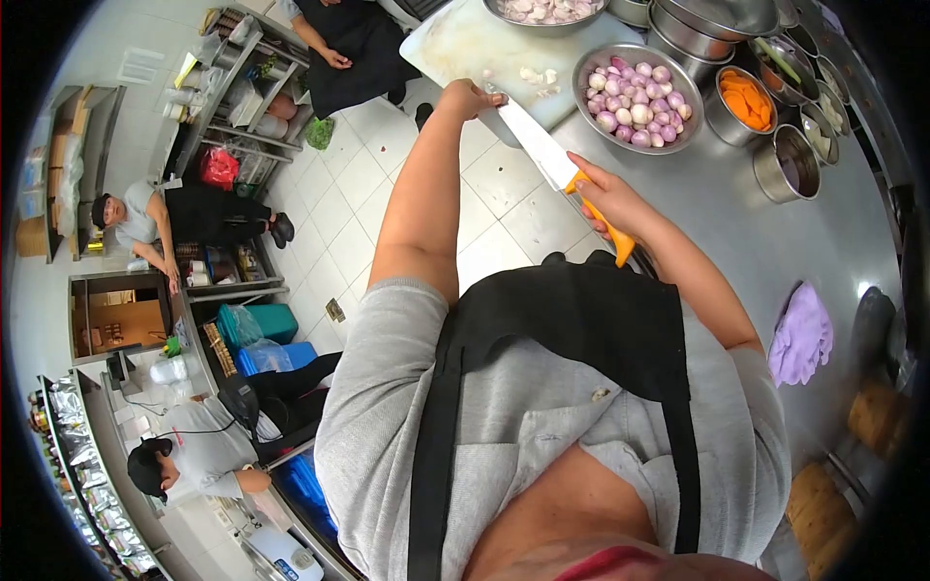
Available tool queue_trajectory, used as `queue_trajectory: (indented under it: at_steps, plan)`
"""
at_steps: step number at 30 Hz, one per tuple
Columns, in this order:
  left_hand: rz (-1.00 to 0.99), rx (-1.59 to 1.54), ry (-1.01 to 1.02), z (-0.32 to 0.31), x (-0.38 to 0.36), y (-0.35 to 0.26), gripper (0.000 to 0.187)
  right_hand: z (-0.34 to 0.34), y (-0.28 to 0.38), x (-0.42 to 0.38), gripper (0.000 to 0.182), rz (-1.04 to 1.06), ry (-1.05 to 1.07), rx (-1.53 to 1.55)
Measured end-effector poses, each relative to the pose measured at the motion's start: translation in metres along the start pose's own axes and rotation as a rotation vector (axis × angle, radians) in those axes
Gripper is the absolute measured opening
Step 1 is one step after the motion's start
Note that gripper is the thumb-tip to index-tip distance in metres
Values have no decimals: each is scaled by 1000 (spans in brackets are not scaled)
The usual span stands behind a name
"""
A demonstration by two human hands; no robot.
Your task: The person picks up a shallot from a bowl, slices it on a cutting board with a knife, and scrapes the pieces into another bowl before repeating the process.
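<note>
My right hand (pixel 612 198) is wrapped around the yellow handle of a large kitchen knife (pixel 535 143), its broad blade slanting up and left. At the blade's tip is my left hand (pixel 470 99), fingers curled and thumb against the metal; part of that contact is hidden. Just beyond the knife lies a white cutting board (pixel 465 41) with a few pale cut pieces (pixel 541 77) on it. Right of the board, peeled purple shallots (pixel 635 102) fill a steel bowl (pixel 583 79). Another steel bowl (pixel 513 21), at the board's far edge, contains sliced shallots (pixel 547 10).
On the steel counter (pixel 717 218) stand a pot (pixel 787 167), a container of orange slices (pixel 744 99) and stacked steel bowls (pixel 690 39). A purple cloth (pixel 802 334) lies nearer. Left across the tiled floor (pixel 504 179) are shelves (pixel 223 97) and several people.
</note>
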State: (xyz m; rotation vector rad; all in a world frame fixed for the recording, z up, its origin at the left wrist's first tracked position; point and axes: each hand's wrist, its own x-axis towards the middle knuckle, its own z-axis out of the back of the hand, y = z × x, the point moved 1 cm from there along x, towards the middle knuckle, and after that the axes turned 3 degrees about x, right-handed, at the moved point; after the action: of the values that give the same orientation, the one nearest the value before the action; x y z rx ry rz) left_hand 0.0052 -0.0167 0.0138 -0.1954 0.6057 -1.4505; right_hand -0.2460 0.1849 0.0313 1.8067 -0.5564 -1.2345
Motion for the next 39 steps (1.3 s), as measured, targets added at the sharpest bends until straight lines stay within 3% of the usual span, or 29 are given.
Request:
queue_trajectory:
  at_steps: [11, 13, 16, 20, 35, 37, 39]
  plan:
    - [9, -224, 76, -5, 22, 9, 42, 19, -4, -29, 50, -8, -41, 29]
    - [67, 19, 223, 3, 24, 0, 38, 15, -3, -28, 51, 22, -61, 40]
    - [134, 178, 232, -1, 38, -5, 39, 18, -6, -21, 51, 34, -25, 140]
    - [171, 148, 265, -10, 57, 10, 40, 18, -7, -19, 51, 5, 22, 201]
    - [33, 80, 262, 6, 21, -4, 39, 14, 0, -5, 50, -32, -1, 52]
    - [49, 87, 165, 5, 15, -9, 40, 17, 0, -1, 50, -4, -20, -26]
    - [59, 18, 189, -9, 40, 17, 48, 13, 6, 1, 50, -10, -17, -29]
